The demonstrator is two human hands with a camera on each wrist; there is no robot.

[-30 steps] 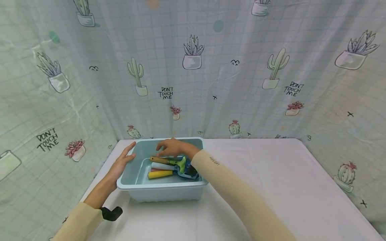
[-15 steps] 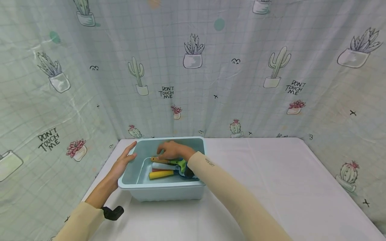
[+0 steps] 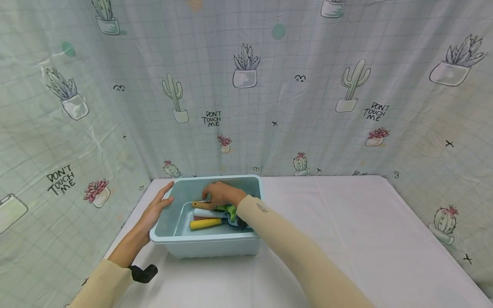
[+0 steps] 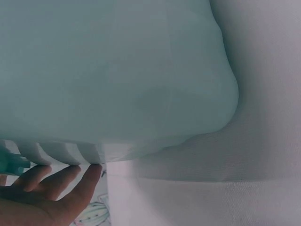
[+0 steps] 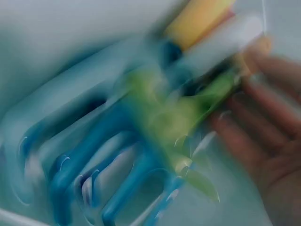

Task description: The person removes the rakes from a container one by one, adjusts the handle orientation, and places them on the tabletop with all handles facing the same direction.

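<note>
The green tool with the wooden handle was still lying in the light blue bin. Nothing had come out of the bin yet, as far as the pictures showed, so I think the lifting was still to do.

Your right hand was down inside the bin, right on top of that wooden handle. Your fingers bent down over it and touched it. I could not tell if they had really closed around it, because the right wrist picture was too blurry.

Your left hand lay flat against the left rim of the bin, with the fingers straight and apart. It held nothing and only steadied the bin.

Inside the bin, beside the green tool, were a white handle, a yellow handle and a bit of a pink one between them. A blue rake lay under the green tool. The tools were all touching, in a little pile.

The bin stood on the white table, near its back left corner. A curtain with cactus pictures hung behind the table.
</note>
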